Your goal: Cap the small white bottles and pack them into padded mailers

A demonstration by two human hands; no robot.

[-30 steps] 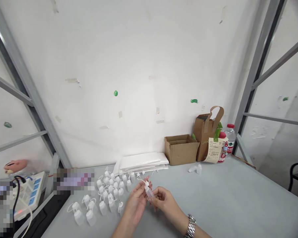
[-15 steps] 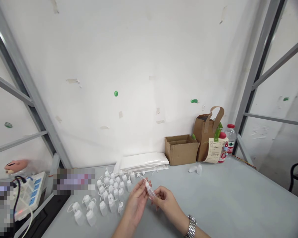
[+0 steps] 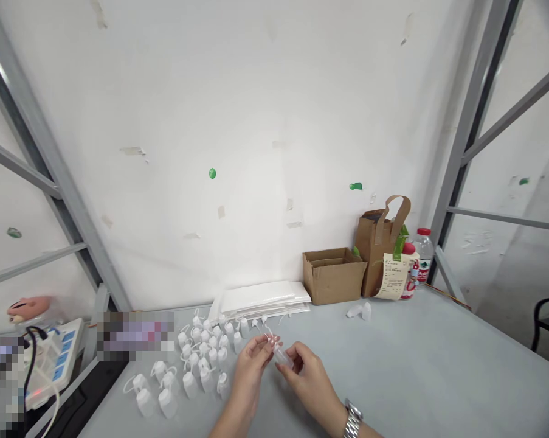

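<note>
Our left hand has turned inward since half a second ago: thumb and fingertips, looser then, now pinch close around the cap end, so the work seems centred at the neck. Between our hands, the translucent squeeze bottle [image 3: 283,359] slants, its lower body gripped by the bent, nearly closed fingers of our right hand [image 3: 309,375].

Left of our left hand [image 3: 250,366] stand frosted plastic bottles [image 3: 190,385], rounded, with looped tethers. Beyond our right hand sits a matte cardboard box [image 3: 335,287]; a metal-link watch [image 3: 352,420] circles that wrist.
</note>
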